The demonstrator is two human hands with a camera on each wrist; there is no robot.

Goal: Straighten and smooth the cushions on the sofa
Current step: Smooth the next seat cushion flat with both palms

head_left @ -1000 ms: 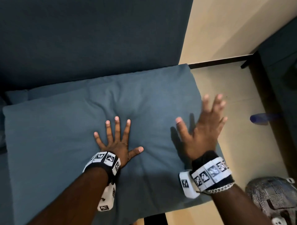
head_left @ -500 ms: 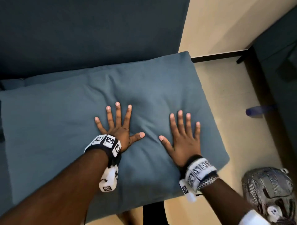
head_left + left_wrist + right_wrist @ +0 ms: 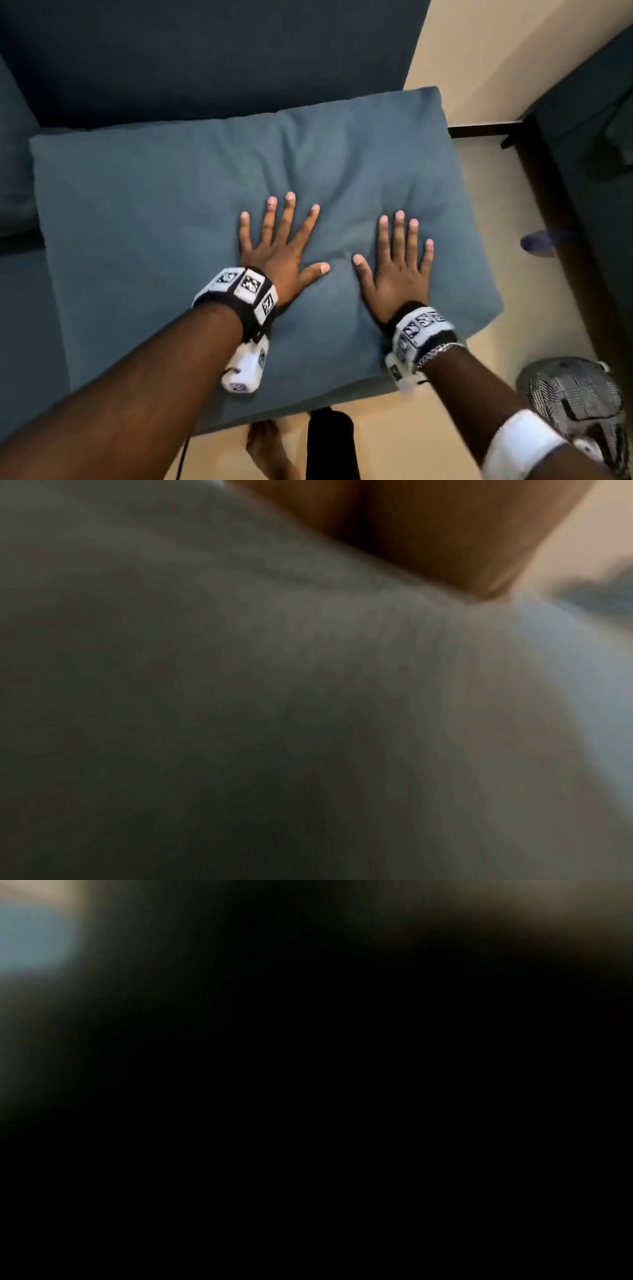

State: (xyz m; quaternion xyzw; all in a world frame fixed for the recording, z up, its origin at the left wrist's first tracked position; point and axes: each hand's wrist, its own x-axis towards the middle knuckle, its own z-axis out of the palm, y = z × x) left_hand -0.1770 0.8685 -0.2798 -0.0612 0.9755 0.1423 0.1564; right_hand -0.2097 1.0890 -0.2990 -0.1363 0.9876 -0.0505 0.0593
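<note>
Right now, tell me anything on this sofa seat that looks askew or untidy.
The blue-grey fabric cushion sits skewed: its near right corner juts past the seat over the beige floor. Creases pucker between the left hand and right hand, both pressing flat on it.

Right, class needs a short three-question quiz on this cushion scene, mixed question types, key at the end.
1. True or false: the left hand grips a corner of the cushion.
2. Where is the right hand? A) in the air over the floor B) flat on the cushion C) on the sofa back
3. Fill in: creases in the cushion run out from the spot between the two ____.

Key: 1 false, both hands lie flat with fingers spread; 2 B; 3 hands.
</note>
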